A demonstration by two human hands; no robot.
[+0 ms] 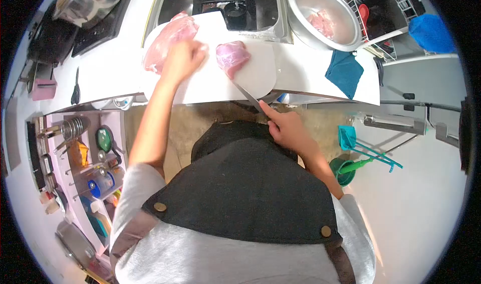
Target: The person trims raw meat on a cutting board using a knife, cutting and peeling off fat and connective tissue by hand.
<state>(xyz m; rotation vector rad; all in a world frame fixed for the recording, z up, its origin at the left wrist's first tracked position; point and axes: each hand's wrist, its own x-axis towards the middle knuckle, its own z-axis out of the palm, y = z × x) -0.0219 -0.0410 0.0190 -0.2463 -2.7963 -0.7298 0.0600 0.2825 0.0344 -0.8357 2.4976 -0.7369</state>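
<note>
A large slab of raw pink meat (165, 41) lies at the left of the white cutting board (263, 66). My left hand (186, 57) is over the slab's right edge, fingers curled in; what they hold, if anything, is hidden. To its right a smaller lump of raw meat (232, 56) rests on the board, apart from the slab. My right hand (290, 128) grips a knife (249, 97), its index finger stretched along the back. The blade points up and left, and its tip is at the small lump's lower end.
Behind the board is a steel sink (283, 18). A metal bowl (295, 13) with meat pieces stands to its right, beside a dish rack (396, 33). A folded blue cloth (344, 74) lies on the counter's right. Black scissors (76, 91) are at the left edge.
</note>
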